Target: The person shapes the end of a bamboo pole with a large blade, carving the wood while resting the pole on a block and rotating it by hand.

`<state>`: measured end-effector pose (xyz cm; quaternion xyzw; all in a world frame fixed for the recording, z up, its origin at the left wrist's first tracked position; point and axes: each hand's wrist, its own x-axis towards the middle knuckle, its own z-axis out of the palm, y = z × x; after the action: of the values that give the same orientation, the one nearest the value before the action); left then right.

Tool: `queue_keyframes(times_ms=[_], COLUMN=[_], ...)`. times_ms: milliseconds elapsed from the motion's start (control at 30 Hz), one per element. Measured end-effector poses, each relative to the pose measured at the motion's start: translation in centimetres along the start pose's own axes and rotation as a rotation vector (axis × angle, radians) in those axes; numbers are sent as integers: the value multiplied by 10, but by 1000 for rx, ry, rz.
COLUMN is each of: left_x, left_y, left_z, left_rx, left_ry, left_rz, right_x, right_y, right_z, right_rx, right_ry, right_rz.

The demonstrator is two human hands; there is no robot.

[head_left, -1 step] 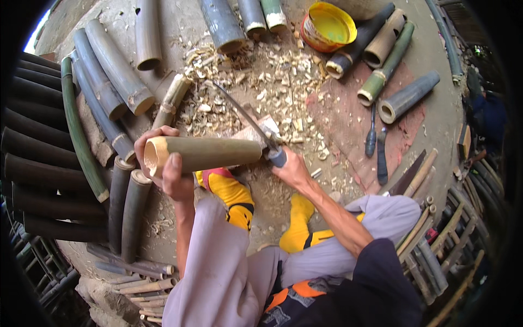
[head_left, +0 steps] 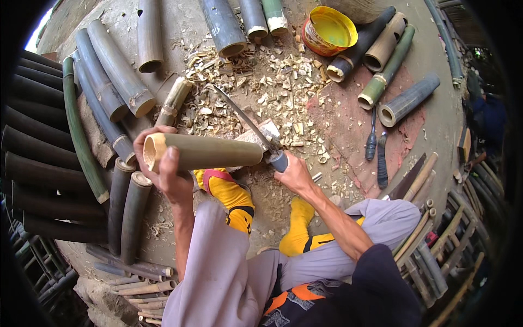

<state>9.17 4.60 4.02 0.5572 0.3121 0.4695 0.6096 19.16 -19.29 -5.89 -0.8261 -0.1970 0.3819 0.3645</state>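
Note:
My left hand [head_left: 173,177] is closed around the pale, trimmed open end of a bamboo tube [head_left: 218,152], its thumb pressing near the rim. The tube lies almost level across the space above my yellow-covered foot [head_left: 231,199]. In my right hand [head_left: 296,173] is the dark grey handle of a long knife [head_left: 248,122], close to the tube's right end. Its curved blade points up and to the left, over a scatter of bamboo chips [head_left: 272,95]. Behind the blade lies a flat pale block [head_left: 268,129], partly hidden.
Dark bamboo tubes [head_left: 54,188] are stacked at left, with more tubes [head_left: 122,71] lying nearby. A yellow and red bucket [head_left: 311,38] holds yellowish liquid at the back. Several tubes [head_left: 408,98] and two dark-handled tools [head_left: 382,158] lie on the right. A saw blade [head_left: 406,180] rests by my knee.
The knife tip has swung slightly left and down, and my right hand has shifted a little to the right. The bamboo tube stays nearly where it was in my left hand.

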Motion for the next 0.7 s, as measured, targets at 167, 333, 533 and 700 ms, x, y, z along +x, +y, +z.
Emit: queue_keyframes(times_ms=[167,333,533,700], left_x=[-9,-16,-15,-17], left_y=[2,-6,5,1], left_z=[0,-1,-7,1], left_rx=[-185,-182,-130,-149], left_ry=[174,36,-55,-35], left_rz=[48,107,173,158], right_x=[-28,-19,-13,-31], right_y=[-53,-37,-41,-70], right_z=[-17,0,-3,-16], right_rx=[115,183,-32,117], right_ry=[210,360,4,322], right_rz=[-184,-494,-47,-411])
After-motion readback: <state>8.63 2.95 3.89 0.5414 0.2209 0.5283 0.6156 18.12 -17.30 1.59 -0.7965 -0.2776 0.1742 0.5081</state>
